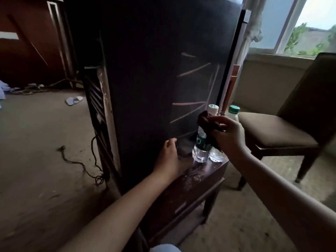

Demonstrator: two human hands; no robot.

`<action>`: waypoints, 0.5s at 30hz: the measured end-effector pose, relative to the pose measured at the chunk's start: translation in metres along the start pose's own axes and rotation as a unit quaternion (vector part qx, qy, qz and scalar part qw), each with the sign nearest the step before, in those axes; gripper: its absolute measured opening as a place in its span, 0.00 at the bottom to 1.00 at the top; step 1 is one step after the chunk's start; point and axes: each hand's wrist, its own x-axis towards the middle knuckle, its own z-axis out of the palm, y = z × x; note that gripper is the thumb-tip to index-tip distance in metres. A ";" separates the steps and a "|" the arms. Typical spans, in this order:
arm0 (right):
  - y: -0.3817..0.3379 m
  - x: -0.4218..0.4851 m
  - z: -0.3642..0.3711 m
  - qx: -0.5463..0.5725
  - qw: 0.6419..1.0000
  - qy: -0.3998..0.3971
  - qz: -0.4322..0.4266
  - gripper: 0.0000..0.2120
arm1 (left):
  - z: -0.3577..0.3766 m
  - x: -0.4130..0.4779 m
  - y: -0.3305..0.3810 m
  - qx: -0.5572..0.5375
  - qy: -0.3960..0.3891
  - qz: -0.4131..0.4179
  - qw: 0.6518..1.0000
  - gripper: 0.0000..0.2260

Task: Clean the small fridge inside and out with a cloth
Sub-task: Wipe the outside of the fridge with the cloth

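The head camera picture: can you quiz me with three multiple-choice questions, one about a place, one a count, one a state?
1. Where do the water bottles stand?
A in a sink
B on the small table beside the fridge
C on a bed

2. How many bottles are there?
A one
B two
C four

3. What is the right hand doing?
A gripping a dark cloth
B hanging empty
C holding a cup

Answers:
1 B, they stand on the tabletop against the fridge's side.
2 B, a white cap and a green cap show.
3 A, its fingers pinch the cloth.
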 end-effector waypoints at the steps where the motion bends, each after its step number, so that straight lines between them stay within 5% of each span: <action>1: 0.002 -0.001 0.002 -0.003 1.000 0.004 0.007 0.09 | 0.006 0.003 -0.006 0.003 -0.014 -0.004 1.000 0.38; 9: 0.015 -0.012 0.008 -0.067 0.997 -0.032 0.010 0.11 | 0.037 0.008 -0.004 0.047 0.011 -0.008 0.999 0.40; 15: 0.043 -0.020 0.012 -0.035 0.999 -0.033 0.011 0.13 | 0.053 0.006 -0.007 0.139 0.042 -0.002 0.989 0.20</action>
